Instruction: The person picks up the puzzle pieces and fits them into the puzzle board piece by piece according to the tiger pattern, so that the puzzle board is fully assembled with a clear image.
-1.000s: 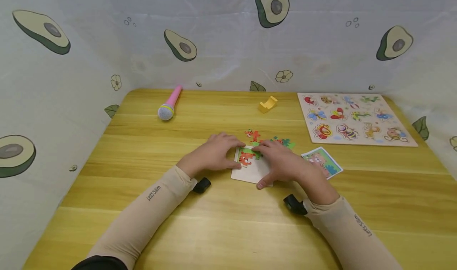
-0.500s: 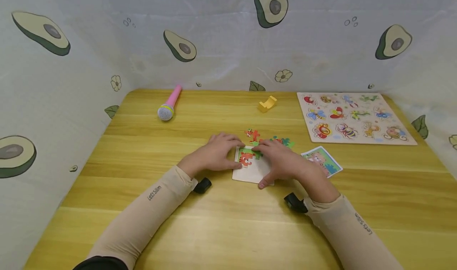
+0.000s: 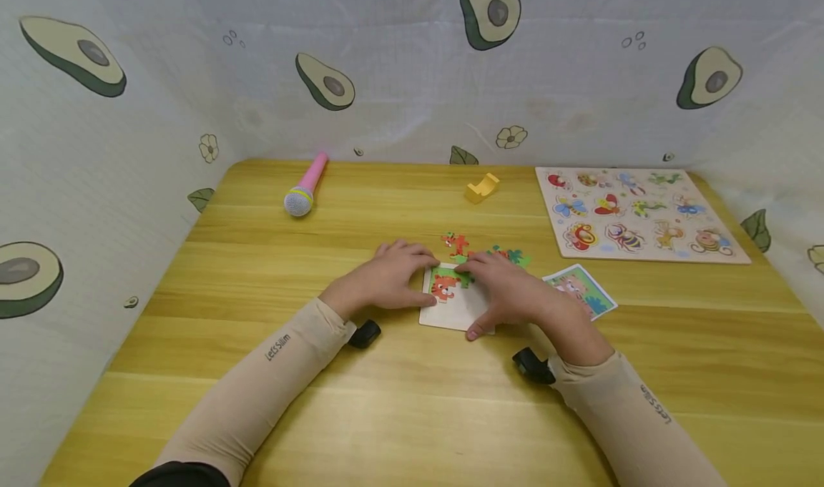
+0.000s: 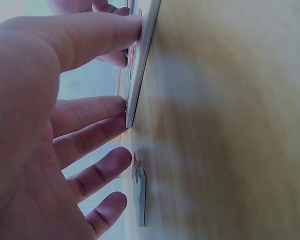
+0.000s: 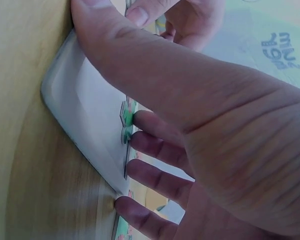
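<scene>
Both left hand (image 3: 390, 278) and right hand (image 3: 513, 292), grips apart, touch the board (image 3: 455, 315); best press its far-left-corner pieces (image 3: 443, 287) evenly.

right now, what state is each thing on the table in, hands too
tiger jigsaw board: flat, partly filled at upper left, lower part bare
loose jigsaw pieces: lying beyond the board, unplaced
picture card: face up, partly hidden
toy microphone: lying down
yellow arch block: hollow side up
insect puzzle board: flat, face up
left hand: fingers extended, touching the board
right hand: over the board, thumb at near edge
</scene>
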{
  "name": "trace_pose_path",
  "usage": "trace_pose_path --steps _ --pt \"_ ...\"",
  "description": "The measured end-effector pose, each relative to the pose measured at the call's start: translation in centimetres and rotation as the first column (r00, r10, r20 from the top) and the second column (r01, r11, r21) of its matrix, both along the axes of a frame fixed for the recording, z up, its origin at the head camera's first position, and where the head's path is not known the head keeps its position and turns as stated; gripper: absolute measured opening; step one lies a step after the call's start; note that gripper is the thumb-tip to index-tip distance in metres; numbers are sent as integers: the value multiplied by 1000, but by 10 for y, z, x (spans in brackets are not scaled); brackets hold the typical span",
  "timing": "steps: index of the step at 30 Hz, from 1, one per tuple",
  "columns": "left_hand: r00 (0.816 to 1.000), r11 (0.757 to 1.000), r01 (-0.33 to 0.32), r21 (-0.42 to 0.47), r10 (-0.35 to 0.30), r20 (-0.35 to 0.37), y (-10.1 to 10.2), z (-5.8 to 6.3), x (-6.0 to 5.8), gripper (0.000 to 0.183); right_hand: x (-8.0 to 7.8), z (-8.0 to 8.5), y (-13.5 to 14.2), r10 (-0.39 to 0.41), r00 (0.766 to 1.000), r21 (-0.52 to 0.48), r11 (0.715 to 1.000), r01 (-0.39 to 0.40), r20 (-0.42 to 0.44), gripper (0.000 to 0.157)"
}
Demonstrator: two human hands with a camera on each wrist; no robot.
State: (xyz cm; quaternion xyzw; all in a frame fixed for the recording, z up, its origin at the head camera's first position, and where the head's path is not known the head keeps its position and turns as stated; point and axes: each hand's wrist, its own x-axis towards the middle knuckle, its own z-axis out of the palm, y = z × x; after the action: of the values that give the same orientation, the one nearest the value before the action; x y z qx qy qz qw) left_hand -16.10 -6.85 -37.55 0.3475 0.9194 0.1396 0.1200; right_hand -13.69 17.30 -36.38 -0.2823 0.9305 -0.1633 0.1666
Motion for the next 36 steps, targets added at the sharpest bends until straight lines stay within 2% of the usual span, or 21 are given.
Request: trace_pose_path --steps 10,22,31,36 --pt "1000 999 24 24 -24 -9 -2 -1 0 61 -1 -1 1 17 1000 -2 1000 -17 4 105" --pt "999 1000 16 -3 -17 -29 0 3 2 58 0 -1 2 9 1000 -34 999 -8 5 101" --pt "1000 1000 6 20 -6 -26 -1 1 1 56 1 0 3 23 1000 -39 999 -23 9 102" --pt "1000 1000 2 26 -1 -16 -1 3 1 56 -1 4 10 5 997 -112 994 4 74 101"
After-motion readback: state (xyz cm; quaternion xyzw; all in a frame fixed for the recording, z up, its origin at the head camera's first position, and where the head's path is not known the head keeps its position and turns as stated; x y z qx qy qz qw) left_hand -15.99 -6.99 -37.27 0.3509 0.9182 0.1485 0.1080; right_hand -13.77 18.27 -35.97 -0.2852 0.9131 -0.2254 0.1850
